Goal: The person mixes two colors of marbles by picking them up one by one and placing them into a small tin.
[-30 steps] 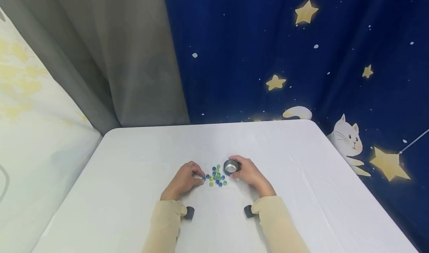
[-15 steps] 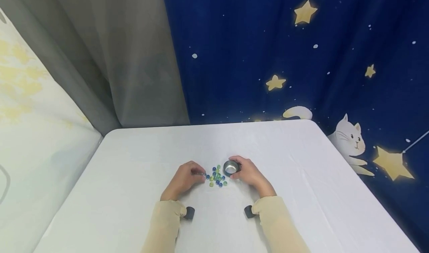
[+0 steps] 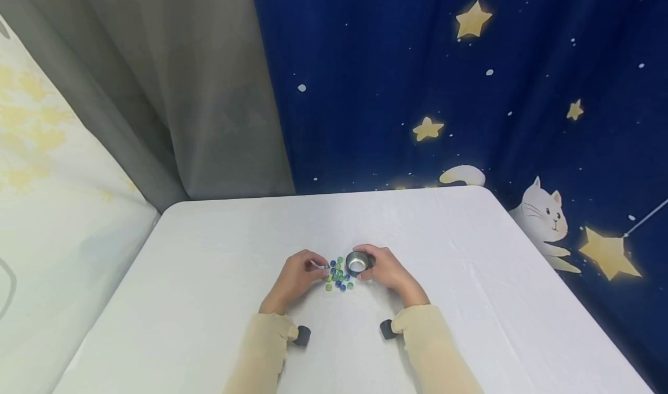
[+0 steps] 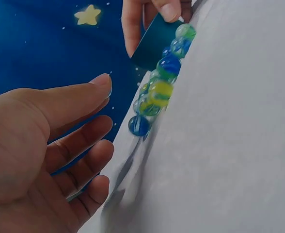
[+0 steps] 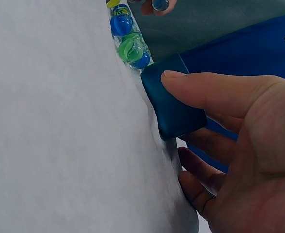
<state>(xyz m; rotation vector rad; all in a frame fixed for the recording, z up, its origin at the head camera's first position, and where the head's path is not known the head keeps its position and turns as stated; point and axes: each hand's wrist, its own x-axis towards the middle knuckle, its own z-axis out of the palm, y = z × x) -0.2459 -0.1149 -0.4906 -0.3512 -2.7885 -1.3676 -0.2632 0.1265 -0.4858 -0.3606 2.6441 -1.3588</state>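
Left grip (image 3: 296, 275): pinching one marble (image 5: 160, 4) between thumb and finger, held up off the bench (image 3: 235, 237). Right grip (image 3: 386, 269): thumb on one side, fingers round the other, holding the cup (image 5: 174, 104), mouth up, just beyond its fingertips on the pile side. Loose pile (image 4: 161, 91), blue, green and yellow, lies between the two grips: just past the left fingertips, running up close to the cup.

Step in hand looks like marble transfer, one picked up and not yet in the cup. Next move probably calls for the left grip to cross above the pile to the cup mouth and let go there, right grip keeping the cup steady. Low pass risks knocking the pile; round pieces would likely roll.

View differences: only head looks into the cup, bare silvery inside, no marble visible in it; it also gives the pile's spread, but the held piece is a tiny dark spot. Right wrist shows that piece plainly, clear bluish, plus the cup's teal outer wall; inside hidden. Left wrist has the marble almost all behind the thumb, just a sliver, but shows the other fingers loosely bent, nothing in them. Both wrist views catch the pile edge-on, so count unclear there.
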